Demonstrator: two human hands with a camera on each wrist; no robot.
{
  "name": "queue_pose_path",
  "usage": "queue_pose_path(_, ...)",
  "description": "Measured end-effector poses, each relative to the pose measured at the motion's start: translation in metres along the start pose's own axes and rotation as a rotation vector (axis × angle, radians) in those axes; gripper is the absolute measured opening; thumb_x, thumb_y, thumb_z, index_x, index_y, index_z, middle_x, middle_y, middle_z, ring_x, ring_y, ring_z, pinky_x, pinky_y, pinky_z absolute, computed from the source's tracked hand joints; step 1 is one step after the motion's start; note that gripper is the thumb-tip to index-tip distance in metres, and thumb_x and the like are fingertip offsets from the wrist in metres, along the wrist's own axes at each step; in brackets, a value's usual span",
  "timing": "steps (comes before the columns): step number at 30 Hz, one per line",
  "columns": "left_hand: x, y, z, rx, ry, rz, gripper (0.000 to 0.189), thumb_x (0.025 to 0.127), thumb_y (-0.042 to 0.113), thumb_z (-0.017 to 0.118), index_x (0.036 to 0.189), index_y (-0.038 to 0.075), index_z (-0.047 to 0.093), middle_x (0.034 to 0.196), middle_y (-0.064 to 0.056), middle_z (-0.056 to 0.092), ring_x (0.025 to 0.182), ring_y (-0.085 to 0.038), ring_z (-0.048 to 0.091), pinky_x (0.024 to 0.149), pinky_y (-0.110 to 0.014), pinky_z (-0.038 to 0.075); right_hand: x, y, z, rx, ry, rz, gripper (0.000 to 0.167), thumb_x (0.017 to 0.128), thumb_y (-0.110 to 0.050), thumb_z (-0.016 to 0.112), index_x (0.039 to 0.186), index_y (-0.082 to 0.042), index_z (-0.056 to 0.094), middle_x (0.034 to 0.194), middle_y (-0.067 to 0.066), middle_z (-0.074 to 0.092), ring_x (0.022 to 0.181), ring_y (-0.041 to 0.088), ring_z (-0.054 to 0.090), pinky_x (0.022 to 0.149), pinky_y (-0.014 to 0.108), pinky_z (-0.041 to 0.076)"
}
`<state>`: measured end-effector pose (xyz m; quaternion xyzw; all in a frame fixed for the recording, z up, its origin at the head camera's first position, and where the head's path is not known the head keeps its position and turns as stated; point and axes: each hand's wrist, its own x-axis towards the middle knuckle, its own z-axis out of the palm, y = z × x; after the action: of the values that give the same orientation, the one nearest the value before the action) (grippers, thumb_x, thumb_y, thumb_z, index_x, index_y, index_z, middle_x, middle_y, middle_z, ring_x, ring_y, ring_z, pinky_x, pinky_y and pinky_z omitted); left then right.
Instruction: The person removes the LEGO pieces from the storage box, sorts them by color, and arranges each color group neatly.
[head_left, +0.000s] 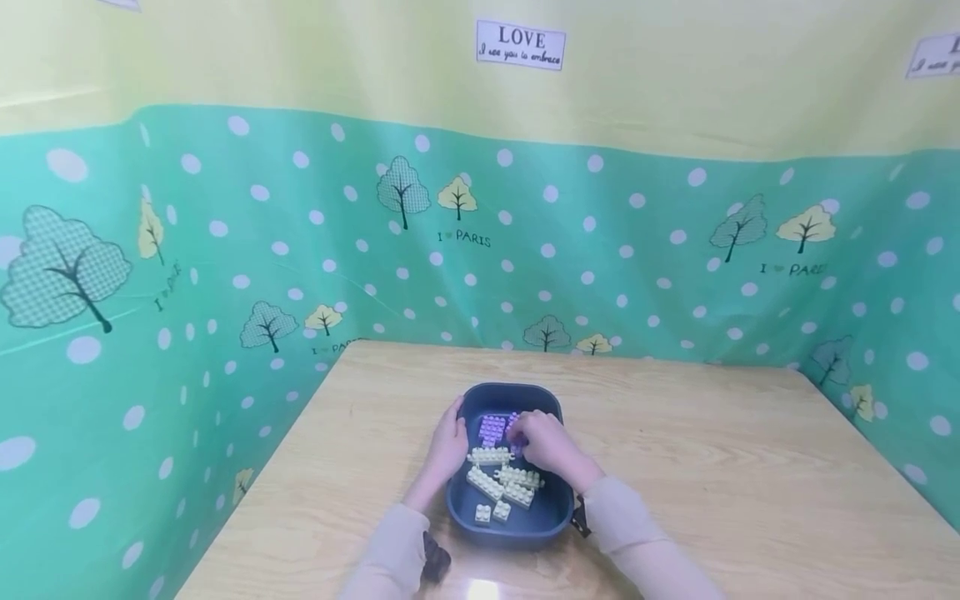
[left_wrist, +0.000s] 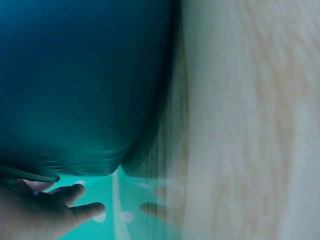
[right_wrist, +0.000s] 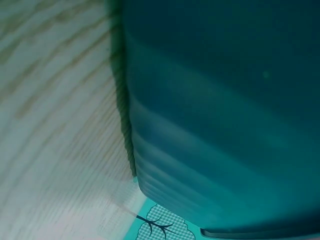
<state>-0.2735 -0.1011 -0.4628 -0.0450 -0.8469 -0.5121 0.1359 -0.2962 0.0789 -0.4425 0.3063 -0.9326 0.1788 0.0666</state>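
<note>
"Two pale sleeves [head_left: 390,550] are nearest. Past them?"

"A dark blue tray [head_left: 513,540] on a wooden table [head_left: 750,475]. Small cream bricks [head_left: 483,513] lie at its near end, longer cream bricks [head_left: 486,482] around its middle."

"And the hands?"

"The left hand [head_left: 447,443] rests against the tray's left side, fingers straight, slightly spread. The right hand [head_left: 551,443] bends its fingers down to purple bricks [head_left: 492,428], toward the tray's far end; I cannot tell whether they pinch one."

"Which step?"

"Handling the purple bricks, I judge. Next seems to call for a sure pinch and a steady tray."

"Farthest?"

"A green-and-yellow curtain [head_left: 300,233] printed with trees."
</note>
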Motion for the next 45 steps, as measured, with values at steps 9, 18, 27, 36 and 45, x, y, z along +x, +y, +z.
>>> queue_pose_path(9, 0.0009, 0.0013, -0.0032, -0.014, -0.015, -0.02, 0.044, 0.096, 0.0, 0.035, 0.138, -0.012, 0.032, 0.143, -0.033, 0.033, 0.133, -0.046, 0.032, 0.112, -0.056, 0.026, 0.0013, -0.0038, -0.0018, 0.019, 0.006, 0.033, 0.018, 0.071, -0.007, 0.078, 0.088, -0.007, 0.072, 0.081, 0.001, 0.064, 0.076, 0.015, 0.058, 0.072, 0.032, 0.052)
queue_pose_path(18, -0.0012, 0.0006, -0.0034, -0.017, -0.027, -0.013, 0.044, 0.095, -0.001, 0.035, 0.138, -0.013, 0.032, 0.142, -0.033, 0.033, 0.132, -0.047, 0.031, 0.111, -0.057, 0.026, 0.0011, -0.0047, 0.0018, -0.032, -0.009, 0.082, 0.016, 0.07, -0.014, 0.08, 0.082, -0.008, 0.072, 0.074, -0.001, 0.06, 0.071, 0.013, 0.054, 0.066, 0.029, 0.048)
queue_pose_path(27, -0.002, -0.007, -0.0012, -0.057, 0.011, 0.07, 0.045, 0.097, 0.004, 0.032, 0.138, -0.012, 0.032, 0.14, -0.035, 0.035, 0.131, -0.049, 0.032, 0.112, -0.058, 0.025, 0.0004, -0.0035, 0.0031, -0.05, -0.014, 0.072, 0.011, 0.073, -0.017, 0.077, 0.079, -0.012, 0.07, 0.074, -0.003, 0.065, 0.067, 0.009, 0.055, 0.065, 0.028, 0.047)
queue_pose_path(36, -0.0014, 0.0009, -0.003, -0.011, -0.022, -0.014, 0.044, 0.096, -0.002, 0.034, 0.138, -0.013, 0.031, 0.143, -0.034, 0.032, 0.133, -0.048, 0.031, 0.112, -0.057, 0.025, -0.0006, -0.0039, 0.0023, -0.047, -0.031, 0.07, 0.011, 0.073, -0.017, 0.078, 0.08, -0.013, 0.07, 0.074, -0.004, 0.068, 0.068, 0.009, 0.057, 0.07, 0.031, 0.046)
queue_pose_path(45, -0.0026, 0.0009, -0.0033, -0.026, -0.032, -0.034, 0.046, 0.097, 0.002, 0.034, 0.141, -0.01, 0.029, 0.145, -0.03, 0.031, 0.134, -0.045, 0.031, 0.113, -0.055, 0.026, -0.001, -0.0054, -0.0048, 0.038, 0.018, 0.041, 0.014, 0.075, -0.011, 0.076, 0.088, -0.008, 0.072, 0.082, 0.002, 0.067, 0.077, 0.012, 0.061, 0.073, 0.03, 0.054)
